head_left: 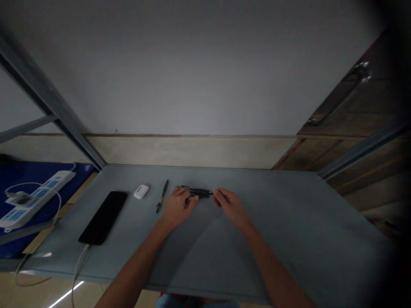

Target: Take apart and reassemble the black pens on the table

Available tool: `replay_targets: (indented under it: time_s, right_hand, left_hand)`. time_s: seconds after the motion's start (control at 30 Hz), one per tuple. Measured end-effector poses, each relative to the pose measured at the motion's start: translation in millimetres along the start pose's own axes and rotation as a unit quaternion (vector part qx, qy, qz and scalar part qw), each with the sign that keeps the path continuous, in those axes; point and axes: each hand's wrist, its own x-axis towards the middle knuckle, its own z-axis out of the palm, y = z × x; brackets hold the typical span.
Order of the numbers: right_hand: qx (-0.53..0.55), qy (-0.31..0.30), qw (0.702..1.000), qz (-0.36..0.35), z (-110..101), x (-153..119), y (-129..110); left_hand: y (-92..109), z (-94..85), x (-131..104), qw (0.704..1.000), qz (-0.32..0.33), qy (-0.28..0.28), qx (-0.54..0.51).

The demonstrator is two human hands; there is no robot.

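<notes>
A bundle of thin, dark, pen-like sticks (199, 192) lies on the grey tabletop between my hands; dim light hides exactly what they are. My left hand (177, 206) curls over the bundle's left end, its thumb along the near side and its fingertips partly hidden. At the other end, my right hand (228, 204) pinches the tip of a dark stick between thumb and fingers. Left of my left hand, apart from the bundle, a black pen (162, 196) lies slanted on the table.
A white earbud case (141, 191) and a black phone (103, 218) with a cable (78, 269) plugged in lie to the left. Beyond the left edge, a white power strip (37, 200) rests on a blue surface. A pale wall (192, 85) rises behind the table (289, 239).
</notes>
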Motion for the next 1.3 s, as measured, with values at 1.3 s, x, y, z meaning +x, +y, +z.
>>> replay_targets:
  time_s: [1.3]
  right_hand:
    - [0.016,0.03,0.999,0.001,4,-1,6]
  left_hand:
    - [-3,-1.3,2,0.789,-0.268,-0.116,-0.541]
